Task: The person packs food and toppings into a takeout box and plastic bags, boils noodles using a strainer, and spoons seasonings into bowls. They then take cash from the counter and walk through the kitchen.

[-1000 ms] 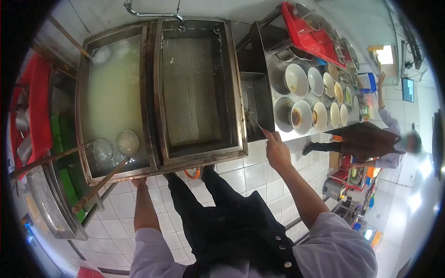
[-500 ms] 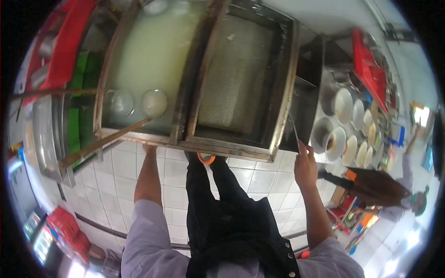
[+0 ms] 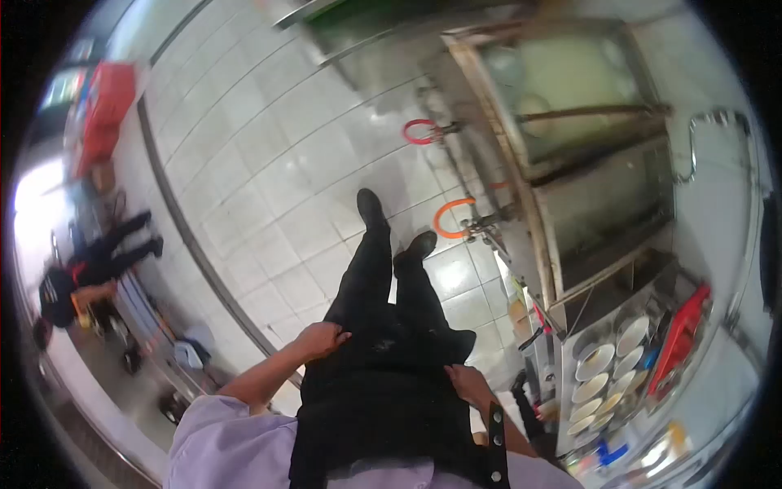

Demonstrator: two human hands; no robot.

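My left hand [image 3: 323, 340] is closed at the left edge of the black apron [image 3: 379, 407], its fingers curled on the cloth. On the other side, my right hand [image 3: 466, 383] grips the apron's right edge, with its fingertips partly hidden. The apron hangs over my dark trousers and covers my front. Neither hand touches the sink [image 3: 533, 175], which is to my right with cloudy water in one basin.
Orange [image 3: 444, 218] and red [image 3: 411, 134] rings sit on valves below the sink. Bowls [image 3: 595, 363] crowd the counter beside a red tray [image 3: 683, 342]. Another person [image 3: 61, 293] is at far left, near red crates [image 3: 106, 114]. White tiles [image 3: 277, 204] cover the floor.
My view has turned left, so the sink now lies to my right. Both hands have come down from near the sink to the apron. The wooden-handled tool and thin rod have left my hands.
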